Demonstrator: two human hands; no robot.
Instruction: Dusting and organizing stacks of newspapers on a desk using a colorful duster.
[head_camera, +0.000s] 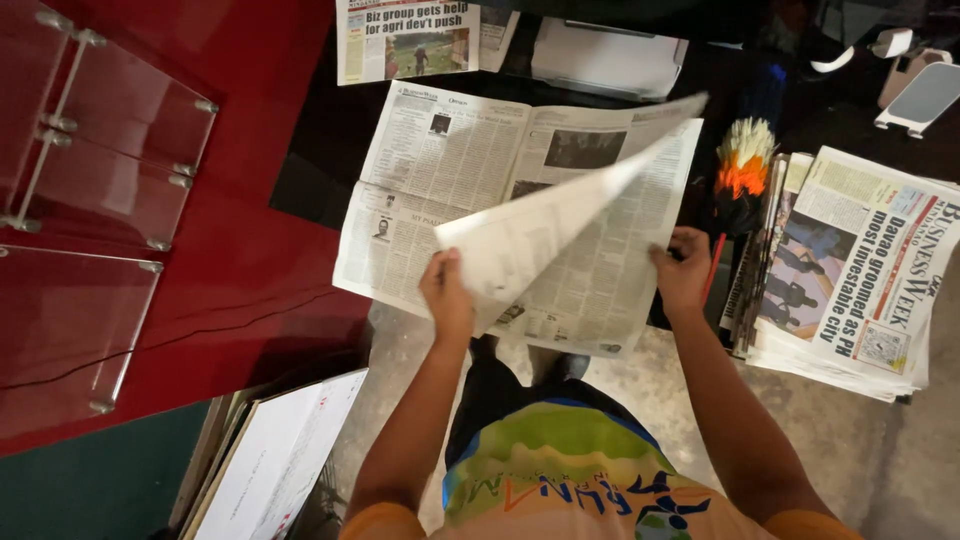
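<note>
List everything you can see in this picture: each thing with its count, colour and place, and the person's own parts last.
open newspaper: one, white and grey, centre of the black counter
lifted page: one, white, raised above the open newspaper
folded newspaper: one, white with a colour photo, top centre
newspaper stack: one, white, right
feather duster: one, orange and cream, between the open newspaper and the stack
clear panels: several, see-through, on the red surface, left
white boards: a few, bottom left
left hand: grip on the lifted page
right hand: on the open newspaper's right edge
</note>
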